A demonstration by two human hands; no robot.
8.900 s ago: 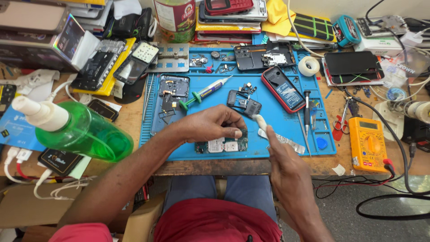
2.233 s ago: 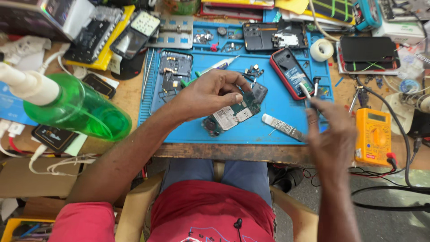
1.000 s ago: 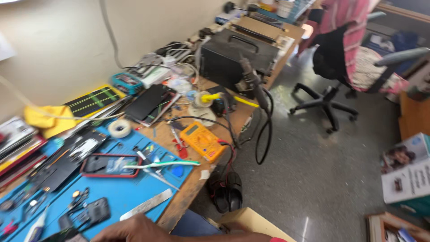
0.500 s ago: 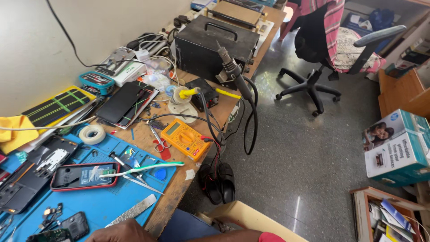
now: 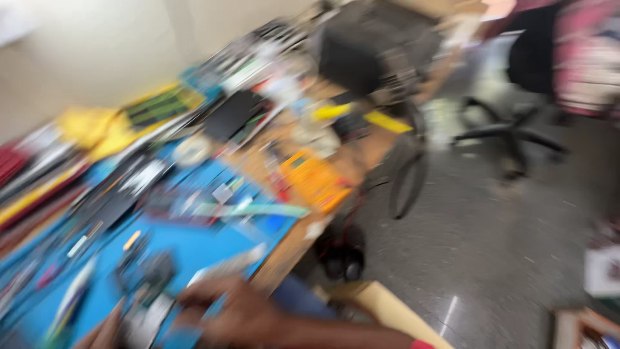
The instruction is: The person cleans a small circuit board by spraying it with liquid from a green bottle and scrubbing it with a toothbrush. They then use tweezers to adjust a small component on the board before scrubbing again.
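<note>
The view is swinging back toward the blue mat [image 5: 194,249] and is badly smeared by the motion; half a second ago it looked out over the floor and the office chair [image 5: 516,123], with only a sliver of arm at the bottom edge. Now both hands have come back into view at the mat's near edge. The right hand [image 5: 236,310] lies over the mat's front corner, fingers curled down near a pale flat strip [image 5: 226,265], but the blur hides whether they grip it or merely rest there. The left hand [image 5: 103,333] shows only as fingertips at the bottom edge, touching or just beside a small grey board [image 5: 145,317]; I cannot tell if it is pinched. That board sits on the mat's near end, left of the right hand. Right of the mat lies an orange meter [image 5: 313,181]. So attention is returning to the board on the mat.
</note>
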